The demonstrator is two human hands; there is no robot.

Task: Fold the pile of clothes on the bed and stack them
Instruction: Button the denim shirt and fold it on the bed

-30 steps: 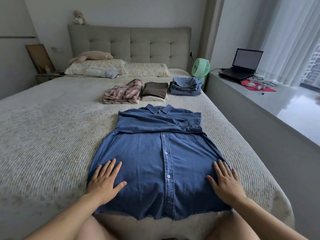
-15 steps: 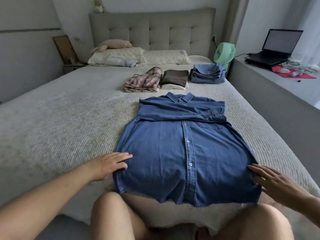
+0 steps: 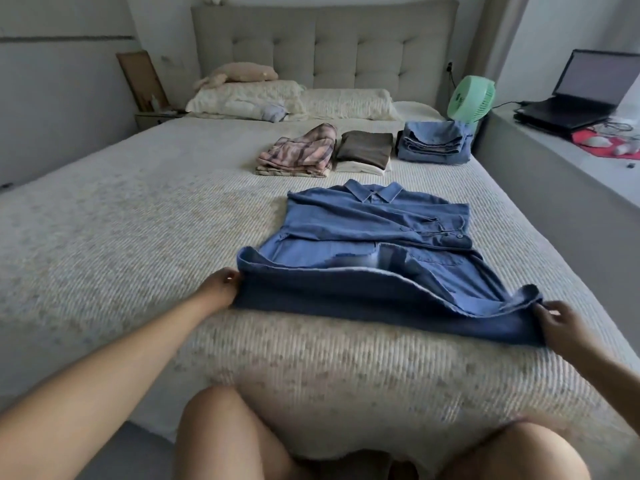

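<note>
Head view shows your left hand (image 3: 221, 287) and right hand (image 3: 557, 320) each pinching a near hem corner of the denim shirt (image 3: 374, 233), lifted mid-bed; raise one side faster and the fold skews; pull too hard and the crossed sleeves slide; folded stacks (image 3: 363, 150) wait beyond.

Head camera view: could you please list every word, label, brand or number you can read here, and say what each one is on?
None can be read.
Laptop: screen shows no legible text.
Green fan: a pale mark on its grille, too blurred to read.
Denim shirt, held by the left hand and right hand: no label showing.
</note>
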